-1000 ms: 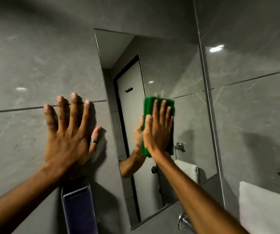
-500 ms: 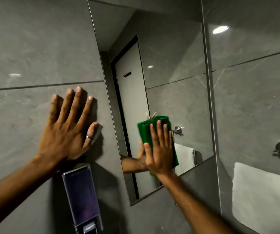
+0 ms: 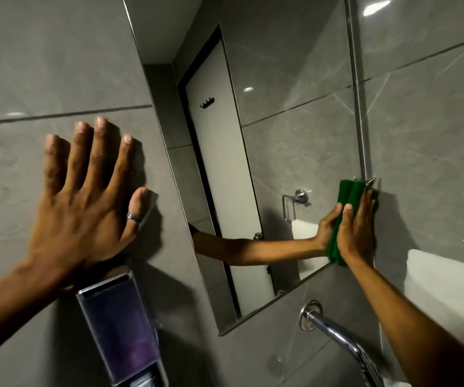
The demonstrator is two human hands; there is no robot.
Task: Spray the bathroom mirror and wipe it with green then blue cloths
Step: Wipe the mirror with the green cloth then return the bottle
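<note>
The tall frameless mirror [image 3: 281, 135] hangs on the grey tiled wall and reflects a white door and my arm. My right hand [image 3: 358, 229] lies flat on a folded green cloth [image 3: 349, 192], pressing it against the mirror's lower right edge. The cloth sticks out above my fingertips and below my palm. My left hand [image 3: 85, 196] is spread flat on the wall tile left of the mirror, fingers apart, a ring on the thumb, holding nothing. No blue cloth or spray bottle is in view.
A wall-mounted soap dispenser [image 3: 121, 328] with purple liquid sits under my left hand. A chrome tap [image 3: 337, 333] juts from the wall below the mirror. A white towel [image 3: 448, 291] hangs at the right.
My right hand has slid the green cloth down and to the right, from the mirror's middle to its lower right edge. The view has moved closer. My left hand stays on the wall.
</note>
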